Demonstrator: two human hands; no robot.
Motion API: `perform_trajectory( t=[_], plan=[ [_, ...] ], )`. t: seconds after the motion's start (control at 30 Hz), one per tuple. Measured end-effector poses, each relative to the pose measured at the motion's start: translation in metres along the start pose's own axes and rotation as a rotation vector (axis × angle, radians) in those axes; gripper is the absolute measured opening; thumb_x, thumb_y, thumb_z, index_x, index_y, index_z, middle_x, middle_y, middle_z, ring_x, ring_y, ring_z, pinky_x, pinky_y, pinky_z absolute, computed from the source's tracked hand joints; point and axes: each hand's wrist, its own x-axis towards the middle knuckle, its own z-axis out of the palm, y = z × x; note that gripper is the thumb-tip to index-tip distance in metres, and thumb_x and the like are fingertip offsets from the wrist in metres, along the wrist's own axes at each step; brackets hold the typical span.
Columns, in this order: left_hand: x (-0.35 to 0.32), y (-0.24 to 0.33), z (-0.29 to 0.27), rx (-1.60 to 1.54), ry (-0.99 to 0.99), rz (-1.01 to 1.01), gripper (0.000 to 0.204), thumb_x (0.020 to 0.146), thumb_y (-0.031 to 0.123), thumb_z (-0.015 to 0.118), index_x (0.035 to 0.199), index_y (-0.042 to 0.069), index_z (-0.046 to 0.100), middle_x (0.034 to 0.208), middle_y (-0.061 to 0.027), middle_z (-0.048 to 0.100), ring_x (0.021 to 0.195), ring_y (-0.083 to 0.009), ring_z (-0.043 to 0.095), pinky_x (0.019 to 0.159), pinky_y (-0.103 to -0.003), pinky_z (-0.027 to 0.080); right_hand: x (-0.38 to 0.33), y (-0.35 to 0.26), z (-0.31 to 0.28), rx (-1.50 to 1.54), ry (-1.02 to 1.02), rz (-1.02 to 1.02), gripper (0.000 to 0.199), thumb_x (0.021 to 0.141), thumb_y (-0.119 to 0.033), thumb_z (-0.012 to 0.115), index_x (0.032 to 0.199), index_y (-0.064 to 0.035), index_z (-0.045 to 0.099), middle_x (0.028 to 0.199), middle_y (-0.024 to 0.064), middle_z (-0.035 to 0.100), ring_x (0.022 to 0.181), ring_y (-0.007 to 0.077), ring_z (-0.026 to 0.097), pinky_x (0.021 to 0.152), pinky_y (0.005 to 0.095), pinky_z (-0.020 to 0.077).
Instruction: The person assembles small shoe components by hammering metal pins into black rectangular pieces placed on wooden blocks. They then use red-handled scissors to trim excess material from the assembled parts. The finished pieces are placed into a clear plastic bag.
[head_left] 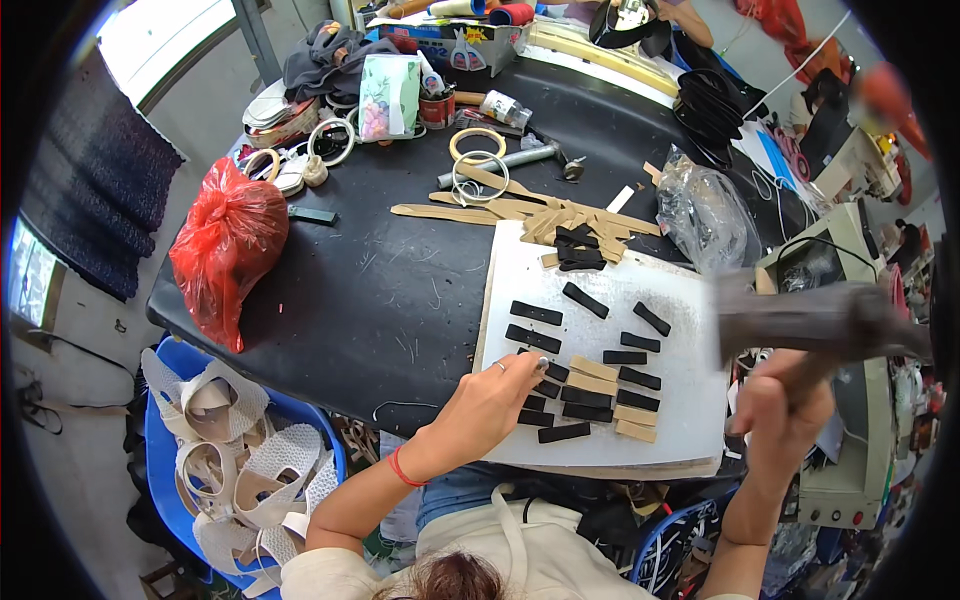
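Observation:
My left hand [478, 408] is closed in a pinch around a small metal punch [543, 364]; only its shiny round end shows above the fingertips. It stands over a black strip on a white board [510, 265]. My right hand [785, 405] grips a hammer [810, 322], raised above the board's right side and blurred by motion. Around my left hand lie several short black strips [565, 432], some with small holes, and a few beige strips [592, 376]. At the board's far edge is a heap of beige strips [570, 218] with black ones [580, 256] on it.
A red plastic bag [228, 245] sits at the table's left. Behind are rings [482, 176], another hammer [505, 165] and a floral box [389, 97]. Clear plastic [705, 215] lies right of the heap. A blue basket [165, 480] of white shoe uppers [275, 470] stands below left.

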Motion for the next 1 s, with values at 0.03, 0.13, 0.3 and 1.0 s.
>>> perform_trajectory(
  t=[0.03,0.13,0.3,1.0],
  plan=[
    [0.002,0.003,0.000,-0.006,-0.018,-0.005,0.017,0.088,-0.003,0.057,0.104,0.001,0.054,0.095,-0.0171,0.064,0.080,-0.0365,0.064,0.067,-0.037,0.052,0.002,-0.001,-0.001,0.054,0.039,-0.030,0.026,0.090,-0.024,0.066,0.085,-0.0023,0.053,0.057,0.0007,0.053,0.042,0.0051,0.044,0.038,0.0193,0.0313],
    [0.002,0.007,-0.003,0.069,-0.065,-0.018,0.014,0.088,-0.002,0.057,0.101,0.000,0.053,0.095,-0.0184,0.063,0.081,-0.0378,0.064,0.067,-0.037,0.053,0.004,-0.004,0.009,0.042,0.010,0.044,0.031,0.091,-0.029,0.066,0.075,-0.0061,0.052,0.055,-0.0022,0.050,0.041,0.0038,0.044,0.038,0.0192,0.0332],
    [-0.001,0.002,0.002,0.047,0.051,0.005,0.014,0.089,0.000,0.059,0.101,-0.002,0.053,0.090,-0.0196,0.064,0.081,-0.0337,0.067,0.065,-0.034,0.054,0.002,0.035,0.036,-0.742,-0.421,-0.148,0.033,0.078,-0.024,0.075,0.073,-0.0056,0.049,0.060,0.0106,0.056,0.051,0.0311,0.056,0.044,0.0371,0.0429],
    [-0.023,0.005,-0.004,-0.329,0.110,-0.224,0.009,0.092,0.001,0.056,0.099,-0.004,0.055,0.095,-0.0150,0.068,0.086,-0.0215,0.069,0.075,-0.028,0.055,-0.036,0.064,0.037,-0.752,-0.563,-0.111,0.030,0.078,-0.020,0.075,0.076,-0.0047,0.049,0.060,0.0111,0.057,0.050,0.0325,0.056,0.046,0.0391,0.0434]
  ],
)
